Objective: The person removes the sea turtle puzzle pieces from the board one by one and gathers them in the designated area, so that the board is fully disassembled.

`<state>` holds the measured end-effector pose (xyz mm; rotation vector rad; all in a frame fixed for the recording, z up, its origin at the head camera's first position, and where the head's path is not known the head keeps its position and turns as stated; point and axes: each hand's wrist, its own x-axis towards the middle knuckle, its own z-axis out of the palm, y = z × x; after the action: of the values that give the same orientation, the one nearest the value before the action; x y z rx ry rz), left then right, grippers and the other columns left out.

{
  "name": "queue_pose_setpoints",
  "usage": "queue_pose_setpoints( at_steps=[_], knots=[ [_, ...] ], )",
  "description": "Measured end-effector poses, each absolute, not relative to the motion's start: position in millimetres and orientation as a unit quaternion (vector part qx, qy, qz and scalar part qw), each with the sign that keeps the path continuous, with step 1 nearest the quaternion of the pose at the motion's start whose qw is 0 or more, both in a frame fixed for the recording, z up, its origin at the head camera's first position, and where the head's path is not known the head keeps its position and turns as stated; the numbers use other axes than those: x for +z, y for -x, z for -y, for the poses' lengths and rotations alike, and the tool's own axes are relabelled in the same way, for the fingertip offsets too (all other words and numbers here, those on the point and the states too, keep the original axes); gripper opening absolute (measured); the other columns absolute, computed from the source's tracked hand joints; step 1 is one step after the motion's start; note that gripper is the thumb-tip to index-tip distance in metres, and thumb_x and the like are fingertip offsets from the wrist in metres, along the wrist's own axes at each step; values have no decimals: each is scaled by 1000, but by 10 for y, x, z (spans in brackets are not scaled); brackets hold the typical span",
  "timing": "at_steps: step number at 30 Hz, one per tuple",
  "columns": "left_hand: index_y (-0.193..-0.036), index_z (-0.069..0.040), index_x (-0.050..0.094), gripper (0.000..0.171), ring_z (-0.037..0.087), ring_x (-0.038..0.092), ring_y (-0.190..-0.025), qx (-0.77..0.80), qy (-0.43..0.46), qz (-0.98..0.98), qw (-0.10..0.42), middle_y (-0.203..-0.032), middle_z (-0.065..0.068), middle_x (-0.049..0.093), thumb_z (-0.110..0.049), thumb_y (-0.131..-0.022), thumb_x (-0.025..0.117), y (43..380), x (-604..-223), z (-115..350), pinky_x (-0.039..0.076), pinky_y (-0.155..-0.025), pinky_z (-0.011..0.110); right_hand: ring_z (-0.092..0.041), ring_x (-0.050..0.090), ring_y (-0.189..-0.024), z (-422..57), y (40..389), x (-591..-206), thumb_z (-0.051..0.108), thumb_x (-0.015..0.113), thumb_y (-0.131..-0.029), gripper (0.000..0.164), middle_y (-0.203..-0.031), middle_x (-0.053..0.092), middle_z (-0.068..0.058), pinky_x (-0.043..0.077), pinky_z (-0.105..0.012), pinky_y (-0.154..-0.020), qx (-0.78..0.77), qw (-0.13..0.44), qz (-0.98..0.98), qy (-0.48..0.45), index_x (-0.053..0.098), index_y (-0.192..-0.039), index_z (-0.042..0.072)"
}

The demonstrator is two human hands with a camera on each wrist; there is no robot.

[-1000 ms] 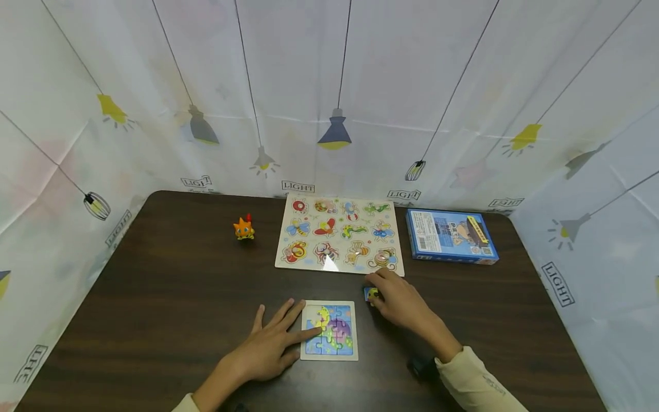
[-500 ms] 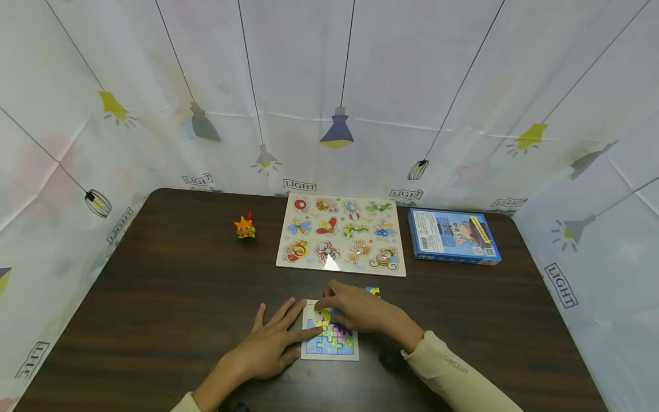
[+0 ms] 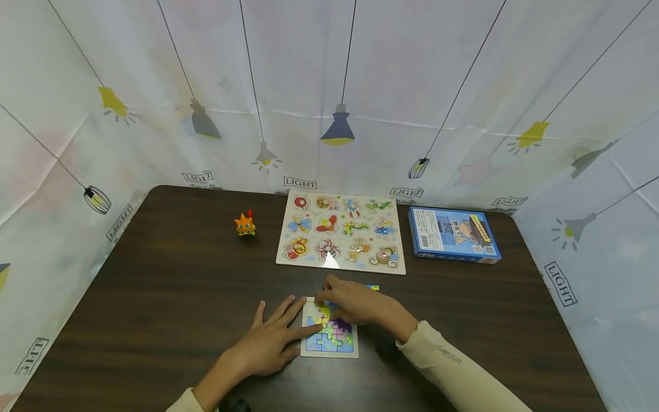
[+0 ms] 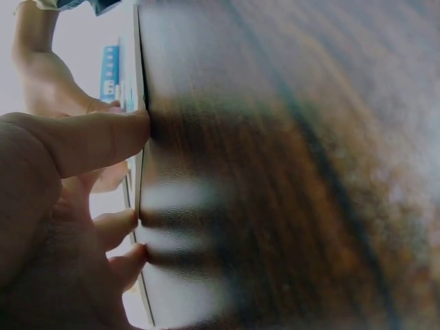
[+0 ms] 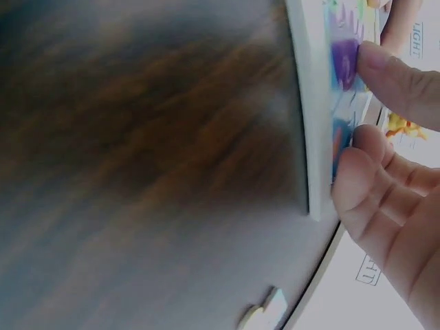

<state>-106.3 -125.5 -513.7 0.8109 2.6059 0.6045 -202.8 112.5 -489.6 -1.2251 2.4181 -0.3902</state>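
A small framed jigsaw puzzle [image 3: 329,346] with a yellow and purple picture lies near the front of the table. My left hand [image 3: 268,346] rests spread at its left side, with a finger reaching over the picture and others touching the frame. Over the puzzle's top part, my right hand [image 3: 355,300] has its fingers curled down. In the right wrist view, its fingertips are on a blue puzzle piece [image 5: 339,141], and the thumb touches the purple part. From the head view, this hand hides that piece. A loose puzzle piece [image 3: 373,287] lies just behind the right hand.
Behind the puzzle lies a larger insect-picture board [image 3: 341,232]. A blue box [image 3: 453,234] stands to its right. An orange toy figure [image 3: 245,224] sits at the back left of the dark wooden table [image 3: 180,286]. A printed curtain [image 3: 288,68] surrounds the table.
My right hand has moved left from beside the loose piece onto the puzzle's upper part, where it has stayed for the last half second. The left hand has stayed in place.
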Motion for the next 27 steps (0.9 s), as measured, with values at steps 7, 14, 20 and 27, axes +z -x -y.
queue_pose_setpoints(
  at_steps=[7, 14, 20, 27],
  knots=[
    [-153, -40, 48, 55, 36, 7, -156, 214, -286, -917, 175, -171, 10, 13, -29, -102, 64, 1058, -5121, 1254, 3, -109, 82, -9, 52, -79, -1079, 2032, -4868, 13, 76, -93, 39, -115, 55, -5, 49, -22, -69, -120, 216, -867, 432, 67, -130, 20],
    [-153, -40, 47, 55, 36, 7, -156, 214, -286, -918, 173, -171, 10, 13, -29, -102, 64, 1062, -5116, 1250, 4, -109, 82, -11, 54, -88, -1142, 1976, -4907, 13, 75, -94, 31, -110, 57, 0, 52, -28, -76, -143, 174, -863, 453, 66, -123, 18],
    [-153, -39, 48, 54, 36, 7, -156, 217, -284, -918, 174, -171, 10, 13, -28, -102, 63, 1066, -5109, 1249, 4, -109, 82, -15, 62, -103, -1209, 1910, -5006, 12, 76, -93, 31, -114, 63, -1, 54, -36, -90, -210, 135, -870, 425, 67, -123, 12],
    [-153, -40, 48, 54, 36, 8, -156, 220, -284, -916, 177, -171, 10, 13, -28, -103, 63, 1066, -5108, 1248, 4, -109, 82, -13, 60, -88, -1215, 1878, -5086, 3, 71, -94, 14, -100, 66, -2, 54, -32, -80, -289, 111, -862, 402, 69, -108, 7]
  ],
)
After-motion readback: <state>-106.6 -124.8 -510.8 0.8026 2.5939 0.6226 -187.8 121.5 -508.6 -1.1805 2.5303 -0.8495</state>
